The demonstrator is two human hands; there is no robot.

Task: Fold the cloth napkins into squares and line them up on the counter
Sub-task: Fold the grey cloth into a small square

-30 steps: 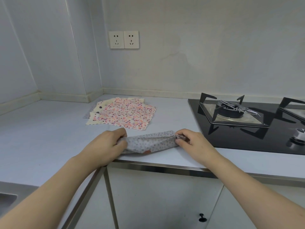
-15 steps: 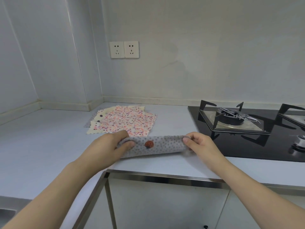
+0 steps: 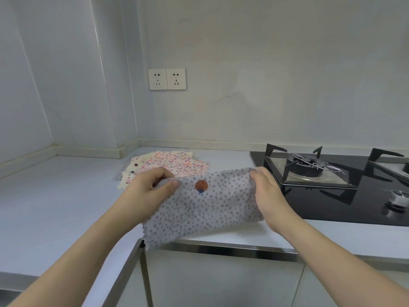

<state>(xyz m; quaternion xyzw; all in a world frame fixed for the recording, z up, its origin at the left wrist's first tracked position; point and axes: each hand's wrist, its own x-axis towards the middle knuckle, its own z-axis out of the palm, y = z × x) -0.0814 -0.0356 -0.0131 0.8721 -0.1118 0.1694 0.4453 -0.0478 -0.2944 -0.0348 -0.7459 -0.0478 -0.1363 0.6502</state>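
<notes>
A thin grey cloth napkin [image 3: 205, 209] with a dotted print and pinked edges hangs soft and matt at the centre of the frame. Behind it, left of centre, a stack of printed cloth napkins [image 3: 177, 166] lies flat on the smooth, matt pale worktop [image 3: 55, 196], whose front edge carries a shiny metal strip [image 3: 232, 249]. At right, a glossy black glass hob [image 3: 332, 207] bears matt black metal pan supports [image 3: 309, 165]. Glossy white plastic sockets [image 3: 167, 79] sit on the matt wall.
</notes>
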